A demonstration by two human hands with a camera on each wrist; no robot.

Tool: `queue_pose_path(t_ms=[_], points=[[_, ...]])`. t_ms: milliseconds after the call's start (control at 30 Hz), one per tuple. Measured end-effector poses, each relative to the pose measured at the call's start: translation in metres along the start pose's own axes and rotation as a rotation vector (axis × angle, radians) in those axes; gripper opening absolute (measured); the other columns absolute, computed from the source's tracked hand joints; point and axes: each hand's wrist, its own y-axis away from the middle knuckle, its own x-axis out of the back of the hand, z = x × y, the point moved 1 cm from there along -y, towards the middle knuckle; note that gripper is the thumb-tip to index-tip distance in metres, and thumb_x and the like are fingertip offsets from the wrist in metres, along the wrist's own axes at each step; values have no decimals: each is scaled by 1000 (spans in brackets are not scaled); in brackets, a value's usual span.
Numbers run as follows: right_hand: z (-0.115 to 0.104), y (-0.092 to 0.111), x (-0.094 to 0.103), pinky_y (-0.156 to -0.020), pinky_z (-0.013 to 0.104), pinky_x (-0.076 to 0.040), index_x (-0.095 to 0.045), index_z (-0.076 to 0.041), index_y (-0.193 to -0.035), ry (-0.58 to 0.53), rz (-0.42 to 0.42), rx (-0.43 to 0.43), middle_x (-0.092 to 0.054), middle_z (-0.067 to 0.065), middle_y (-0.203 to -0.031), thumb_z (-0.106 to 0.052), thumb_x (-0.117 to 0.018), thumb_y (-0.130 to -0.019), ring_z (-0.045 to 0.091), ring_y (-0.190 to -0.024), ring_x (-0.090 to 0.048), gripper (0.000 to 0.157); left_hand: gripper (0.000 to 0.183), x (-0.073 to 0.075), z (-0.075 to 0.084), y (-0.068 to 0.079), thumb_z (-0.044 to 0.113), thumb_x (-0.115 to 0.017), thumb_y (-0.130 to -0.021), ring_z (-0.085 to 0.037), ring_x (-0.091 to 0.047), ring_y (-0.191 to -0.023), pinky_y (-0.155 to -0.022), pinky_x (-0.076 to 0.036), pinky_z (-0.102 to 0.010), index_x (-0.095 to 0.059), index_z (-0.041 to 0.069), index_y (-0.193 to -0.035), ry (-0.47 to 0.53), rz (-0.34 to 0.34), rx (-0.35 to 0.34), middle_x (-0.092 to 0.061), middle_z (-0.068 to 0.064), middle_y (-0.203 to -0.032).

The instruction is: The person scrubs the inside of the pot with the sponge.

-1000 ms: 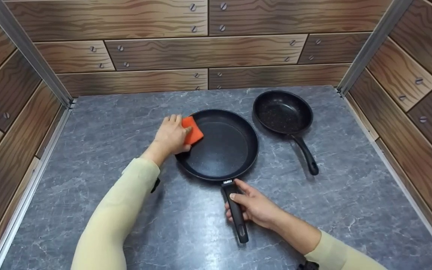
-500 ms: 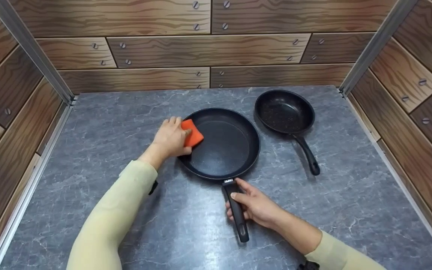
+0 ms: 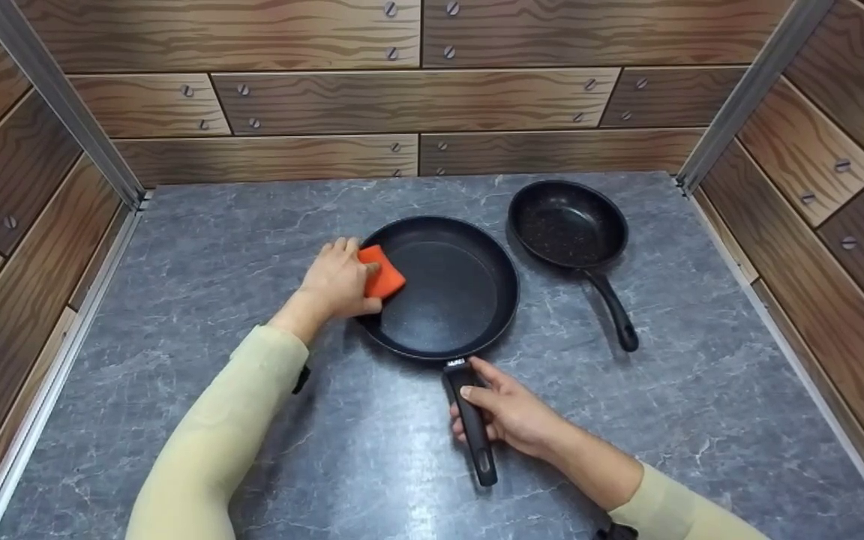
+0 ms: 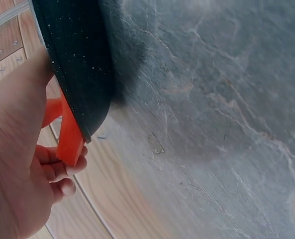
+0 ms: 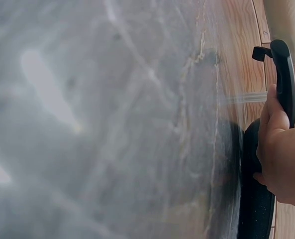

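A large black frying pan (image 3: 447, 300) sits mid-table with its handle toward me. My left hand (image 3: 338, 281) grips an orange cloth or sponge (image 3: 385, 274) against the pan's left inner wall, the thumb at the rim. In the left wrist view, part of the orange piece (image 4: 70, 142) hangs over the rim beside the curled fingers (image 4: 55, 169). My right hand (image 3: 514, 412) holds the pan's black handle (image 3: 477, 435), thumb on top and several fingers curled beneath. The right wrist view shows the right hand (image 5: 284, 154) round the handle, with the pan's dark side (image 5: 254, 209) below.
A smaller black frying pan (image 3: 567, 225) stands at the back right, its handle (image 3: 616, 315) pointing toward the front right. The grey marbled tabletop (image 3: 177, 300) is bounded by wood-patterned walls (image 3: 417, 105) at the back and both sides.
My left hand has slid a little toward me along the pan's left wall with the orange piece. The right hand keeps its hold on the handle; the pan has hardly moved.
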Motion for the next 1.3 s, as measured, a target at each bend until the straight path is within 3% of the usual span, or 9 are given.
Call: queue_pose_path(t_ms=[233,433,567,767,1100,1300], points=[[-1,1,-1,-81,43,-64,7,-8,-170,1,-4,0,-68,19,-103,-12,-53,-109,22,-80,-73,85,65,-2,-4,4,56,-72,-90,-43,-46,-124,-106,-42,-58,-70,17,-142,107,22,-10,-47,-28,-142],[-1,0,-1,-80,43,-63,7,-8,-170,7,-3,-4,-67,19,-104,-13,-53,-109,22,-81,-73,85,62,-2,-4,6,56,-77,-90,-41,-45,-124,-107,-43,-58,-74,14,-135,116,61,-58,-47,-24,-143],[0,0,-1,-80,43,-64,7,-7,-170,6,-5,-1,-67,19,-103,-12,-53,-109,22,-81,-73,85,61,-3,-4,8,57,-79,-90,-41,-47,-125,-110,-42,-59,-75,16,-135,106,61,-72,-49,-24,-142],[0,0,0,-80,43,-64,7,-7,-170,3,-2,2,-67,19,-104,-13,-53,-109,22,-80,-73,85,61,-3,-4,11,53,-79,-91,-48,-46,-134,-113,-40,-63,-72,19,-141,140,27,-51,-41,-29,-156],[0,0,0,-81,43,-64,7,-7,-170,-3,-4,5,-67,19,-103,-13,-53,-109,22,-80,-73,86,40,1,0,10,39,-78,-84,-43,-52,-114,-103,-46,-60,-80,14,-116,175,12,-91,-52,-22,-127],[0,0,0,-81,43,-64,7,-8,-170,-6,-6,4,-68,19,-104,-12,-53,-109,22,-80,-73,85,34,4,1,13,36,-77,-85,-43,-51,-113,-102,-46,-60,-80,13,-110,209,-10,-104,-52,-20,-123]])
